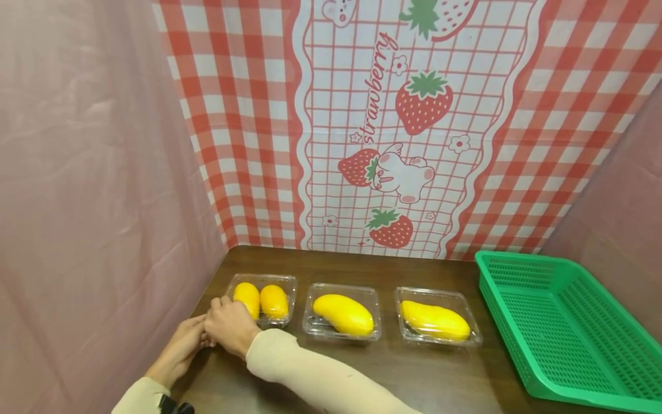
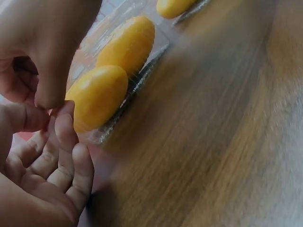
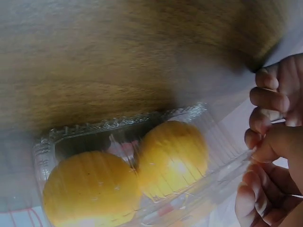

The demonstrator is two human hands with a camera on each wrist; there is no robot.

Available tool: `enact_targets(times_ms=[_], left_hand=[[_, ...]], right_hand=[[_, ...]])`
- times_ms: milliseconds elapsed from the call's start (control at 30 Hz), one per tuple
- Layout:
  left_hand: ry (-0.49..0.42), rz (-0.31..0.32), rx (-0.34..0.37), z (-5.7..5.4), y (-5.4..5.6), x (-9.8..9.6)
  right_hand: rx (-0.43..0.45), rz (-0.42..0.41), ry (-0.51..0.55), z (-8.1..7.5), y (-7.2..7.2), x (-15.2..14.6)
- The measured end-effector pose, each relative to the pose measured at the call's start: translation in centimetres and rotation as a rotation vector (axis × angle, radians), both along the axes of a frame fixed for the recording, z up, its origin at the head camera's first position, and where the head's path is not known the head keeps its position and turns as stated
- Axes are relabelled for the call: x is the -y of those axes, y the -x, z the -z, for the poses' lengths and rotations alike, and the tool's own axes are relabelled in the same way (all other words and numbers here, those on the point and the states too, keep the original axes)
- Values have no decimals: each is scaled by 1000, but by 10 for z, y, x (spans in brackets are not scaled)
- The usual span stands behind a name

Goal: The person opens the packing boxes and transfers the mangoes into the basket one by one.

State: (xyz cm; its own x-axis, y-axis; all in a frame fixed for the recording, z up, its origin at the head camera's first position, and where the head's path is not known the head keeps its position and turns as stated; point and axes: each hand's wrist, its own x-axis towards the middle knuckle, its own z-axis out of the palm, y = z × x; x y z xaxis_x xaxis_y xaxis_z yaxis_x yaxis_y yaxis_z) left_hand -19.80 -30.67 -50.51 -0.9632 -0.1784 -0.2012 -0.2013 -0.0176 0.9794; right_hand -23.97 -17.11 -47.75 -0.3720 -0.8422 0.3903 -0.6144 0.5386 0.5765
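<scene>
Two yellow mangoes (image 1: 274,301) lie side by side in the leftmost clear plastic box (image 1: 292,284). Both hands meet just left of that box. A clear plastic film (image 3: 229,163), streaked with stretch lines, runs from over these mangoes to the fingertips in the right wrist view. My right hand (image 1: 230,325) pinches its edge between thumb and fingers. Thumb and forefinger of my left hand (image 1: 181,345) pinch at the same spot, the fingertips of both hands close together; its other fingers are loosely bent in the left wrist view (image 2: 52,165).
Two more clear boxes stand in a row to the right: the middle box (image 1: 374,296) holds one mango (image 1: 343,314), the right box (image 1: 473,339) another mango (image 1: 434,321). A green plastic basket (image 1: 517,351) sits at the table's right. Checked cloth (image 1: 258,144) hangs behind.
</scene>
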Motion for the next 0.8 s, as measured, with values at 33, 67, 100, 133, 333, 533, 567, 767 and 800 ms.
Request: enact_targets(times_ms=[33, 67, 100, 133, 333, 533, 567, 767, 800], left_hand=[[0, -9, 6, 0, 1, -1], [-2, -18, 13, 0, 1, -2], [-2, -25, 18, 0, 2, -3], [-8, -32, 20, 0, 2, -3], [-93, -70, -15, 0, 3, -8], [-91, -84, -49, -1, 3, -14], [-91, -88, -47, -1, 3, -14], [-99, -117, -38, -2, 0, -14], [-93, -115, -35, -2, 0, -13]], right_hand=[[-14, -3, 2, 1, 1, 0], [-28, -6, 5, 2, 2, -1], [-43, -10, 9, 4, 2, -1], [-53, -14, 15, 5, 3, -1], [-100, -21, 58, 10, 5, -1], [-131, -28, 75, 13, 6, -3], [-133, -28, 79, 13, 6, -3], [-115, -27, 104, 4, 4, -2], [-103, -27, 104, 3, 4, -2]])
